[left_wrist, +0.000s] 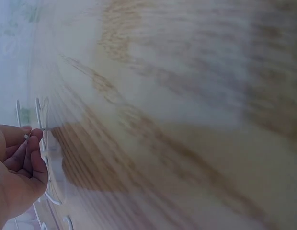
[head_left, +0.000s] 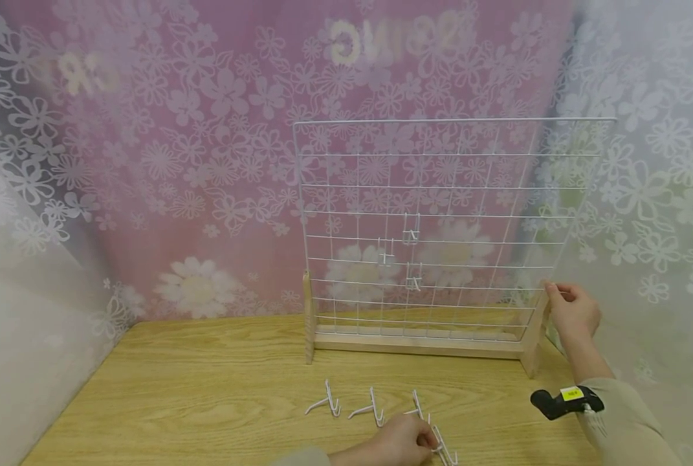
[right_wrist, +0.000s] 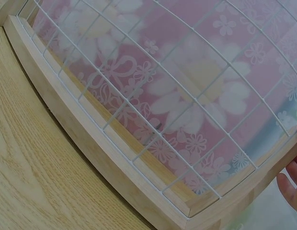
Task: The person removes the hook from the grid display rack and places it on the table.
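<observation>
A white wire grid rack (head_left: 457, 265) stands upright in a wooden stand (head_left: 416, 346), and several small white hooks hang on its wires. At the right side, my right hand (head_left: 576, 314) grips the upper part of the stand's wooden post (head_left: 532, 336). In the right wrist view, only some fingers (right_wrist: 291, 179) show at that post. My left hand (head_left: 401, 440) is low over the table, its thumb and fingers pinching a white wire hook (head_left: 444, 446). The left wrist view shows this pinch (left_wrist: 24, 163), with the hook partly hidden by the fingers.
More white wire hooks (head_left: 325, 400) lie in a row on the wood-grain table (head_left: 177, 388), left of and beside my left hand. Floral curtains (head_left: 206, 162) enclose the back and sides. A black device (head_left: 567, 400) with a yellow label is on my right wrist.
</observation>
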The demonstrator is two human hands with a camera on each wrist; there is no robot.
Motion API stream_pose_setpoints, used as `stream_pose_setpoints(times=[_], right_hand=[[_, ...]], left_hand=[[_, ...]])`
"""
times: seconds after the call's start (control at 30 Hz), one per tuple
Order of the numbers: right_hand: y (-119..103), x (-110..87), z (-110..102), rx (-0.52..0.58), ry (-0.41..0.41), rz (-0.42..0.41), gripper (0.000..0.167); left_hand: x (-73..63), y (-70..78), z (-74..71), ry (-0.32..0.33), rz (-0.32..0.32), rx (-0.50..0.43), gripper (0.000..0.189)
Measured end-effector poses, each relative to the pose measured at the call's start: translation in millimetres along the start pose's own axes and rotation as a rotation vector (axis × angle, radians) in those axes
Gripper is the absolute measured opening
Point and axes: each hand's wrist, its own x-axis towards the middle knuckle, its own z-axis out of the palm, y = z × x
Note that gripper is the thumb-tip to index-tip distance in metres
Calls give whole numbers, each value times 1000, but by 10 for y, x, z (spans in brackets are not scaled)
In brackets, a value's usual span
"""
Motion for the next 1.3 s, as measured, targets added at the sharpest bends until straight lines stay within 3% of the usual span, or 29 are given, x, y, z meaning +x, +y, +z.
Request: stream_pose_setpoints(times=[0.27, 0.57, 0.93, 1.2, 1.3], right_hand=[[1, 0, 3, 3, 8, 4, 53], [25, 21, -1, 14, -3, -5, 52], [15, 18, 2, 9, 2, -2, 53], [8, 22, 0, 6, 9, 3, 53], [-8, 15, 0, 4, 12, 4, 52]], left_hand=[[30, -43, 7, -17, 39, 62, 9], [14, -77, -6, -28, 130, 141, 6], [11, -127, 17, -3, 161, 187, 4], [-5, -94, -82, 36, 146, 158, 4], [1, -67, -174, 55, 121, 86, 3]])
